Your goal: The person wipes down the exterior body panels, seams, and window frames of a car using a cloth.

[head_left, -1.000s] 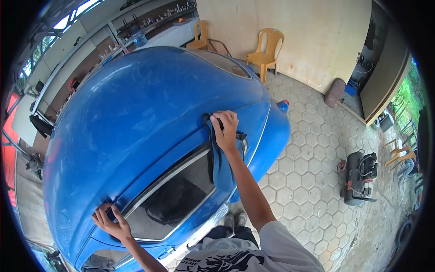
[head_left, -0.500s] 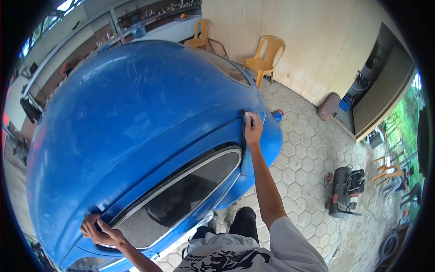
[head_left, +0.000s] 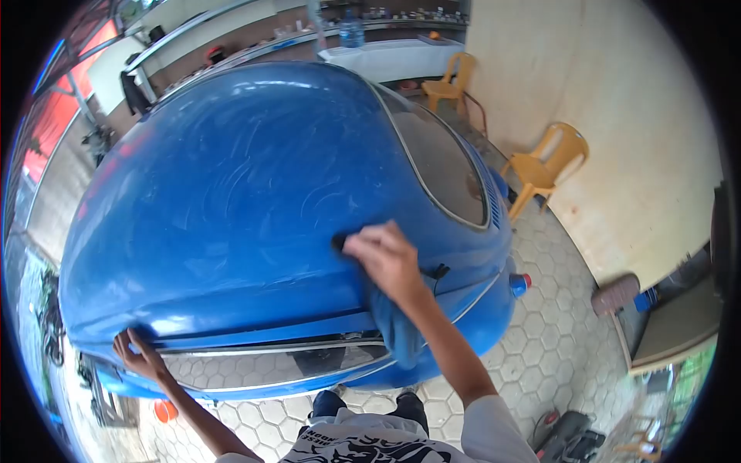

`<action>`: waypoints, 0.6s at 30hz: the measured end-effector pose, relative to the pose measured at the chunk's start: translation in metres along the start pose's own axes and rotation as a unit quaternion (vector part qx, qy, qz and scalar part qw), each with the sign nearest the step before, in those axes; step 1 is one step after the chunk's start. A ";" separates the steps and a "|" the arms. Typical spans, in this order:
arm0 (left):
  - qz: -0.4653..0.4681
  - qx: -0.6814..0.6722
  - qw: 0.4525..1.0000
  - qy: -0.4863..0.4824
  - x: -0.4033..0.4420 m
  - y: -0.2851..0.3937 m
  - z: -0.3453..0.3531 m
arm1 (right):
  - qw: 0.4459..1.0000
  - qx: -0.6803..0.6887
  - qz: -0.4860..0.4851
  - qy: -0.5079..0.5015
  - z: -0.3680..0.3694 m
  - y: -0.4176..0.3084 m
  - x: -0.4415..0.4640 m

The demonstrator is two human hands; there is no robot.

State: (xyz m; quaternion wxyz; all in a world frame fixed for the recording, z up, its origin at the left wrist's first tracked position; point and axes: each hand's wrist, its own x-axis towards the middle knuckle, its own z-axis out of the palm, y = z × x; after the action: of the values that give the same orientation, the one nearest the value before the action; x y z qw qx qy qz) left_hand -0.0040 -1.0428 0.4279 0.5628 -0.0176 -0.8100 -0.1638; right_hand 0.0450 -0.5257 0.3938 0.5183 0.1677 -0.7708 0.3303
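Note:
A rounded blue car [head_left: 255, 177] fills the middle of the view, its roof marked with pale swirling smears. My right hand [head_left: 390, 262], slightly blurred, is closed on a dark blue cloth [head_left: 395, 332] over the near side of the roof. The cloth hangs below the hand past the roof edge, and a black bit pokes out at the fingertips. Whether the cloth touches the paint there is hard to tell. At the far left of the roof edge, my left hand [head_left: 140, 356] rests on the blue panel with fingers apart. Below it runs the side window [head_left: 255, 369].
Yellow plastic chairs [head_left: 544, 166] stand by the plywood wall [head_left: 587, 85]. Behind the car is a white-covered table [head_left: 394, 60] with a blue water jug [head_left: 352, 32]. An air compressor [head_left: 570, 440] sits on the hexagonal paving [head_left: 540, 332]. An orange bucket [head_left: 164, 410] is at lower left.
My right hand has moved with the cloth from the rear roof edge inward over the roof. My left hand stays at the roof edge. The view has turned leftward and shifted.

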 end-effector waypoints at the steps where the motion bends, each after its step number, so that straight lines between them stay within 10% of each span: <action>1: -0.022 0.003 1.000 -0.010 -0.003 -0.002 0.000 | 0.999 -0.008 0.050 0.006 0.000 0.022 0.013; 9: -0.050 0.073 0.996 0.011 -0.010 0.114 -0.004 | 0.973 -0.229 0.018 0.025 0.018 0.099 0.090; 18: -0.043 0.012 0.993 -0.111 -0.061 0.262 -0.015 | 0.976 0.016 -0.173 -0.132 0.000 0.033 0.019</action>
State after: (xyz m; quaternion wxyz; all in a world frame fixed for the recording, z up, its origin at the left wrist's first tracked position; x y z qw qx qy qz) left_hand 0.0876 -0.7901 0.4404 0.4621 0.0064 -0.8694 -0.1749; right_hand 0.0178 -0.5000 0.3999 0.4580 0.3491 -0.7865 0.2229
